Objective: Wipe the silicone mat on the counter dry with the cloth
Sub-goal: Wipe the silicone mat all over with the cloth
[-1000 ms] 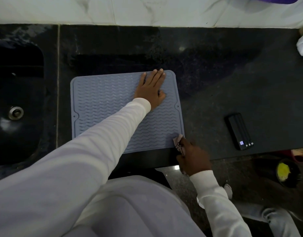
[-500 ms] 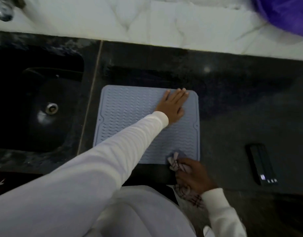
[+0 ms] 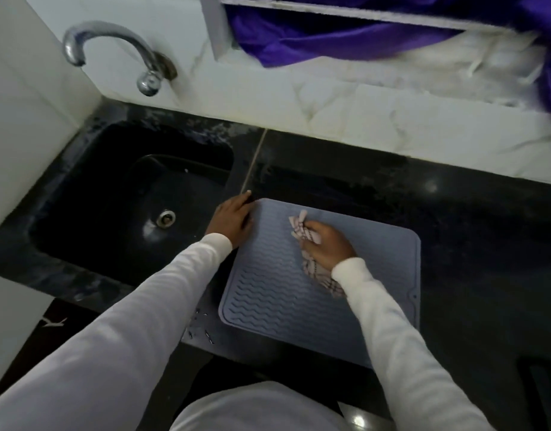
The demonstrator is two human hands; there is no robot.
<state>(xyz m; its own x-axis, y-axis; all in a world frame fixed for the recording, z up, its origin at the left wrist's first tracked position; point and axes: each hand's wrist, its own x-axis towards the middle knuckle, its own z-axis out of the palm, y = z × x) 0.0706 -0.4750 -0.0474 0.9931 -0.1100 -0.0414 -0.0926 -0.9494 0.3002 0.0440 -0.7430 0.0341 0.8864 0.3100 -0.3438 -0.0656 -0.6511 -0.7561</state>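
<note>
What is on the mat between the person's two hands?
Nothing but bare ribbed mat lies between the left hand and the right hand gripping the cloth, in the head view.

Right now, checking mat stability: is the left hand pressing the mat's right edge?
No, the left hand rests at the mat's far-left corner, beside the sink.

Right hand (image 3: pixel 327 245) covers much of the cloth (image 3: pixel 302 231), so its grip can't be fully seen; the sleeve hides the cloth's tail and the mat's (image 3: pixel 268 293) near right corner. Left hand (image 3: pixel 232 220) hides the mat's far left corner, fingertips lost against the dark counter (image 3: pixel 470 244). Purple fabric (image 3: pixel 330 35) is blurred and cut off at the top and right edges; a dark object (image 3: pixel 544 396) at bottom right is cut off, unidentifiable.
</note>
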